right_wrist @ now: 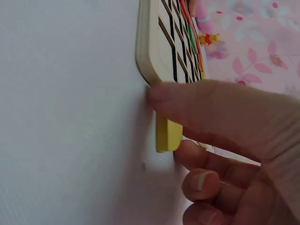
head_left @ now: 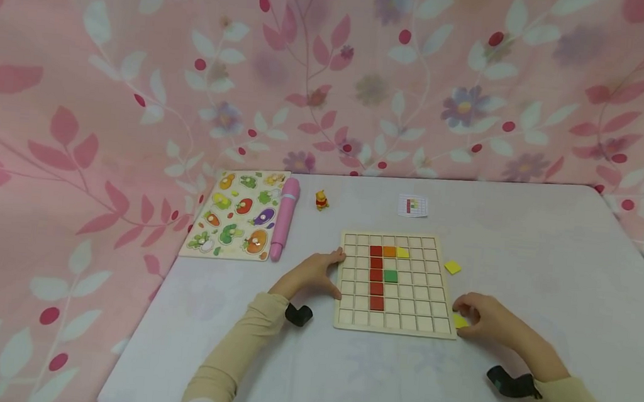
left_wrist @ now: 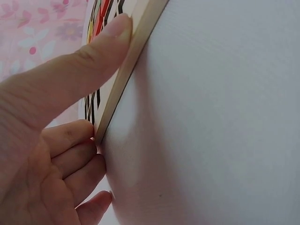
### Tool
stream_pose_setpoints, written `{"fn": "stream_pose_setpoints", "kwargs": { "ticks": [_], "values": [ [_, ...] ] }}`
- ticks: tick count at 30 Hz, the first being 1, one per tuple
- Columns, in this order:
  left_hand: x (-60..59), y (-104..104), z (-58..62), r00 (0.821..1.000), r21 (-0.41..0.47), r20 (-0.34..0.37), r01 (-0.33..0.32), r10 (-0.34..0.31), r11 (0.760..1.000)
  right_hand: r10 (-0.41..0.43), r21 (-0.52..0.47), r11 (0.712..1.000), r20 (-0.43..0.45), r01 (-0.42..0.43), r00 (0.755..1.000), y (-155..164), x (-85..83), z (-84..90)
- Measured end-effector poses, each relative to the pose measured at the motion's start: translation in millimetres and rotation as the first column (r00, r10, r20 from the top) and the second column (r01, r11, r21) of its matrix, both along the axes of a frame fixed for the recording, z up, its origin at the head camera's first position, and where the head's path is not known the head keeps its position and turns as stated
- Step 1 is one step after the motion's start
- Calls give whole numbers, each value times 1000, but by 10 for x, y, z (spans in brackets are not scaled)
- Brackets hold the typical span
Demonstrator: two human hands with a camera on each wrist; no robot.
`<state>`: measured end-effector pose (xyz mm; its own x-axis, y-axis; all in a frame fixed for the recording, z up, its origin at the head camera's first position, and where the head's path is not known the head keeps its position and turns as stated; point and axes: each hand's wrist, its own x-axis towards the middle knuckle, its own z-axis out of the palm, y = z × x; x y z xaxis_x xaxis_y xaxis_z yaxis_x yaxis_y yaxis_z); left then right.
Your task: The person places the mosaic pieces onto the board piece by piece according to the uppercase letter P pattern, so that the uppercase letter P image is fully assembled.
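A wooden grid board (head_left: 420, 325) lies flat on the table. Several red tiles (head_left: 377, 275) form a column in it. Beside the top red one are an orange tile (head_left: 389, 252) and a yellow one (head_left: 403, 253); a green tile (head_left: 390, 276) sits lower, right of the column. My left hand (head_left: 314, 272) rests against the board's left edge, thumb and fingers spread along it. At the board's lower right edge my right hand (head_left: 486, 316) pinches a loose yellow tile (right_wrist: 169, 134) between thumb and fingers. Another loose yellow tile (head_left: 452, 267) lies right of the board.
A small pattern card (head_left: 413, 206) lies behind the board. Near the back stands a small bear figurine (head_left: 321, 200). At the back left are a vegetable puzzle board (head_left: 230, 213) and a pink stick-like object (head_left: 284, 220). A floral curtain (head_left: 332, 69) hangs behind the table.
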<state>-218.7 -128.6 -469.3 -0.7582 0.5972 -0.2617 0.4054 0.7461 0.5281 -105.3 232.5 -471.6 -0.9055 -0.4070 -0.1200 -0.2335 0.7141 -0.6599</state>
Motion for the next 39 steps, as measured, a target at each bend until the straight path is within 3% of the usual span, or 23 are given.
{"fn": "stream_pose_setpoints", "kwargs": {
  "ticks": [4,13,20,30,34,39],
  "values": [
    [10,-4,8,1000,9,7,-7,7,1000,-3,9,1000,-27,3,1000,-20,-3,-18],
    [10,-7,0,1000,-1,2,-12,12,1000,-115,62,991,-36,117,993,-16,-96,2],
    [-3,-6,-16,1000,-5,-11,3,-3,1000,-82,49,995,-120,88,989,2,-168,20],
    [-19,8,-24,1000,-4,12,-4,5,1000,-79,46,995,-170,88,982,-45,-295,54],
    [-14,11,-18,1000,-19,9,-11,11,1000,-66,17,997,-217,71,974,-152,-376,93],
    [-5,6,6,1000,-26,-6,-13,13,1000,-31,-5,1000,-189,30,981,-401,-530,110]
  ]
}}
